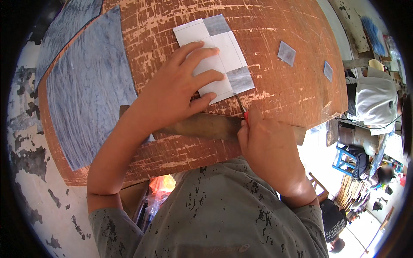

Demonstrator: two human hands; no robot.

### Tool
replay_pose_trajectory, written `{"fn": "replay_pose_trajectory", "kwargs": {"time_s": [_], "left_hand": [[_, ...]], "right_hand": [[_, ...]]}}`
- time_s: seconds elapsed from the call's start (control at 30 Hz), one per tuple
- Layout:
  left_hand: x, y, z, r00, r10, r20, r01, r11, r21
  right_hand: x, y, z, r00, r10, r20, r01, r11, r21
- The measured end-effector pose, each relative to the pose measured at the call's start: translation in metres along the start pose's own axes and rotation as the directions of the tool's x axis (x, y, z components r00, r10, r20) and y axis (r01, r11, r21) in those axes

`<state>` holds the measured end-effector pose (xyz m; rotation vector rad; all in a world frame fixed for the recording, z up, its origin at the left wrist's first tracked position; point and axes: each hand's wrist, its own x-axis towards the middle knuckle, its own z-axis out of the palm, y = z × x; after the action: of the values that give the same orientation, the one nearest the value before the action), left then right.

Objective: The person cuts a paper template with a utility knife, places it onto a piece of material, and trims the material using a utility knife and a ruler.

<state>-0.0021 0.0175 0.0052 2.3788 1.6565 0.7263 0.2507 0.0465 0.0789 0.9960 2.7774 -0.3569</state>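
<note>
My left hand [189,73] lies with spread fingers on a white paper template [228,51], pressing it against the table. Under the template is a grey-blue streaked sheet piece [241,79], which shows at two notches on its right side. In my right hand [269,146] is a red-handled knife [245,115], the fingers wrapped round its handle. Its thin blade points at the template's lower right corner, at or very close to the edge. A flat wooden strip [198,126] lies across the table below the template, passing under my left forearm and beside my right hand.
Large grey-blue streaked sheets [94,81] cover the left of the worn brown table [172,165]. Two small grey offcuts [286,53] lie to the right. Beyond the table are a person in a white shirt [376,96], a blue stool [343,160] and a person in black [333,221].
</note>
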Motion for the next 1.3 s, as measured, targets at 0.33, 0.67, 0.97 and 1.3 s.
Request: {"fn": "replay_pose_trajectory", "kwargs": {"time_s": [0.33, 0.67, 0.97, 1.3], "left_hand": [[0.0, 0.0, 0.001, 1.0, -0.001, 0.006, 0.001, 1.0, 0.001], [-0.001, 0.0, 0.001, 1.0, -0.018, -0.01, 0.017, 0.999, -0.051], [0.0, -0.002, 0.0, 1.0, -0.018, 0.001, 0.018, 0.996, -0.085], [0.002, 0.002, -0.006, 0.996, -0.059, 0.069, 0.066, 0.993, -0.103]], "right_hand": [[-0.007, 0.003, 0.003, 0.995, -0.019, 0.099, 0.024, 0.999, -0.046], [-0.02, 0.029, -0.035, 0.994, 0.103, 0.04, -0.106, 0.989, 0.1], [0.06, 0.102, -0.055, 0.924, -0.273, -0.266, 0.227, 0.955, -0.192], [0.095, 0.121, -0.047, 0.871, -0.481, -0.1, 0.446, 0.86, -0.248]]}}
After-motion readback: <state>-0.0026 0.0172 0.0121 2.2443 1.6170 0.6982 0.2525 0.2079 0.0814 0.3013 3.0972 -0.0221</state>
